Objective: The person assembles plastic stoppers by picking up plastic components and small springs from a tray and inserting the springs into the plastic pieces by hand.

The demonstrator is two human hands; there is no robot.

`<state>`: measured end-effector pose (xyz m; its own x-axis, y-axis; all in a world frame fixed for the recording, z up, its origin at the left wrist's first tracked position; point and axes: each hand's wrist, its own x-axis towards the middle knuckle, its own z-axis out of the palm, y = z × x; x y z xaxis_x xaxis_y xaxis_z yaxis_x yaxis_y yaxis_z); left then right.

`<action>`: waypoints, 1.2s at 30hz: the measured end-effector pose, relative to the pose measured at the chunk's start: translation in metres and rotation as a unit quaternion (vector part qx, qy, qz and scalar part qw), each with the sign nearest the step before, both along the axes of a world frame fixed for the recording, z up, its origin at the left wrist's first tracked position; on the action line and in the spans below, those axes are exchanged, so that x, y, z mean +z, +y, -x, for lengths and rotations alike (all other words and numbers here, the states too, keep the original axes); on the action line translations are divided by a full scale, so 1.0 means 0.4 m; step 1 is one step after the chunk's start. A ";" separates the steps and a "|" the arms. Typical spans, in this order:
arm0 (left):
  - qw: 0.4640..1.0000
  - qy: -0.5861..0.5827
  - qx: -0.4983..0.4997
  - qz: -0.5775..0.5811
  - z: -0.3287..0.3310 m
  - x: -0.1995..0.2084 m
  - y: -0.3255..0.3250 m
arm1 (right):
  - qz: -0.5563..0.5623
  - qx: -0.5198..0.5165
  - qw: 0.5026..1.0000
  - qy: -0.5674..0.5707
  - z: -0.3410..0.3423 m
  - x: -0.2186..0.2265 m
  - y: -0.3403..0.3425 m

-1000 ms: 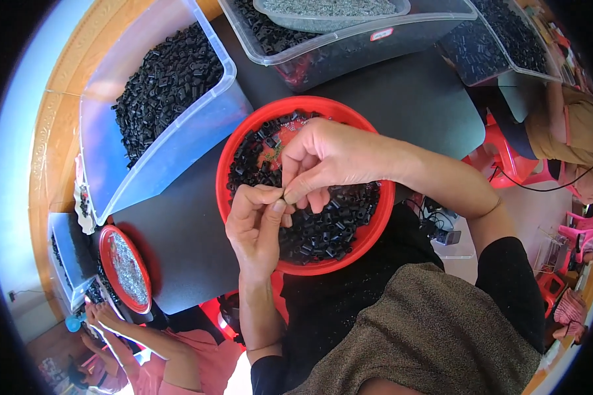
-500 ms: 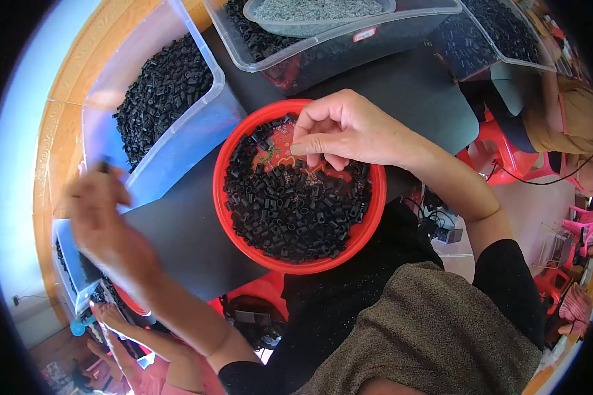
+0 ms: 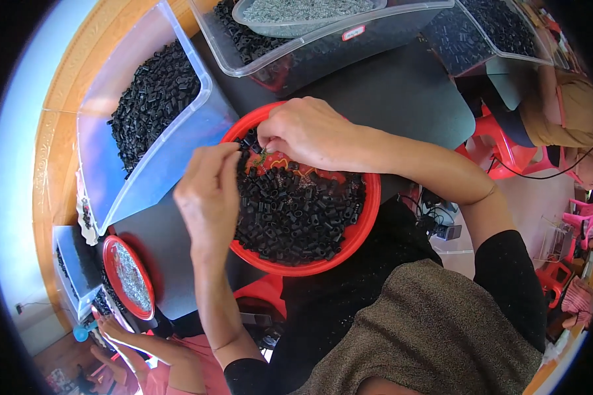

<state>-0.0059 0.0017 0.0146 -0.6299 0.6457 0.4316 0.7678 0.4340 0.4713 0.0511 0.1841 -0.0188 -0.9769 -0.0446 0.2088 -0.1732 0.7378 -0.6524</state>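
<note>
A round red tray [image 3: 373, 204] in front of me holds many small black tubular pieces [image 3: 295, 217]; part of its patterned bottom [image 3: 277, 162] is bare on the far side. Over the tray's far part is my right hand [image 3: 310, 133], its fingers curled and tips pinched together beside some black pieces. My left hand [image 3: 207, 187] reaches across the left rim, thumb and forefinger closed near the right fingertips. What either pinch holds, if anything, is hidden or too small to tell.
A clear plastic bin [image 3: 207, 92] of black pieces stands at the left. Farther back, another bin [image 3: 349, 49] bears a tub [image 3: 303, 26] of clear bits. At the lower left, a red tray [image 3: 148, 289] of clear pieces lies near another person's hand [image 3: 112, 326].
My left hand, with a dark piece at its fingertips earlier, came right from beside the left bin to the tray. My right hand moved slightly left and its fingers curled in.
</note>
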 end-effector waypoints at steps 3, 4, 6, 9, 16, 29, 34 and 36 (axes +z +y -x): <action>0.999 0.003 -0.002 0.047 0.004 -0.031 0.002 | -0.012 0.017 1.000 0.000 0.027 -0.011 -0.020; 0.999 0.002 -0.003 0.047 0.008 -0.041 0.004 | -0.029 0.022 0.999 -0.012 0.030 -0.014 -0.020; 0.998 0.006 -0.022 0.051 0.015 -0.056 0.008 | -0.047 0.026 0.998 -0.024 0.031 -0.020 -0.019; 0.993 0.033 -0.042 0.110 0.022 -0.066 0.008 | -0.098 0.014 0.995 -0.001 0.021 -0.021 -0.012; 0.986 0.071 -0.061 0.139 0.023 -0.056 0.016 | -0.020 0.011 1.000 -0.008 -0.018 0.006 0.023; 0.886 -0.404 -0.035 -0.226 -0.050 -0.030 -0.031 | 0.254 0.027 0.963 -0.087 -0.059 0.101 0.016; 0.846 -0.447 -0.010 -0.292 -0.090 -0.036 -0.054 | 0.210 0.085 0.973 0.043 -0.059 0.068 -0.019; 0.831 -0.461 -0.005 -0.311 -0.100 -0.041 -0.053 | 0.194 0.088 0.975 0.070 -0.064 0.066 -0.032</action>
<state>0.0343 -0.0197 -0.0018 -0.8738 0.4859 0.0203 -0.0430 -0.1186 0.9920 0.0765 0.1711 0.0077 -0.9221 -0.0998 0.3738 -0.3817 0.3922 -0.8370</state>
